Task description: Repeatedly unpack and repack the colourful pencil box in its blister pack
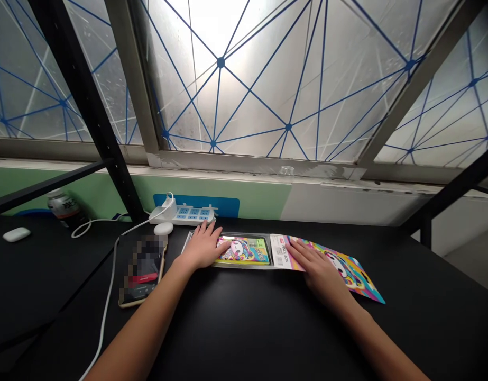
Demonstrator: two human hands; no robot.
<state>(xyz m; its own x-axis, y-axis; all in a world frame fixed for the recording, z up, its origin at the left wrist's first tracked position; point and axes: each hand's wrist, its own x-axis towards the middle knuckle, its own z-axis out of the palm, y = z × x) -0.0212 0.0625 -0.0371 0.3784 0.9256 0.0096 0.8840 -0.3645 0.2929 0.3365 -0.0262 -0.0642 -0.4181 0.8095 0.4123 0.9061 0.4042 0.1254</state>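
Note:
A long clear plastic tray (247,266) lies on the black table, holding a brightly printed flat case (246,250) with a cartoon character on it. My left hand (204,247) lies over the tray's left end, fingers spread, its thumb on the case. At the tray's right end is a colourful printed cardboard sleeve (349,270), slightly bent, with a white panel bearing a barcode and the word BOX. My right hand (321,267) rests flat on this sleeve with its fingers stretched out. Whether the sleeve still joins the tray, I cannot tell.
A phone (146,275), partly blurred, lies left of my left forearm. A white power strip (194,213) with a plugged-in charger stands behind; its white cable (111,296) runs forward. White earbud cases (163,228) and a dark bottle (67,207) are further left. Black metal posts (93,111) frame the table.

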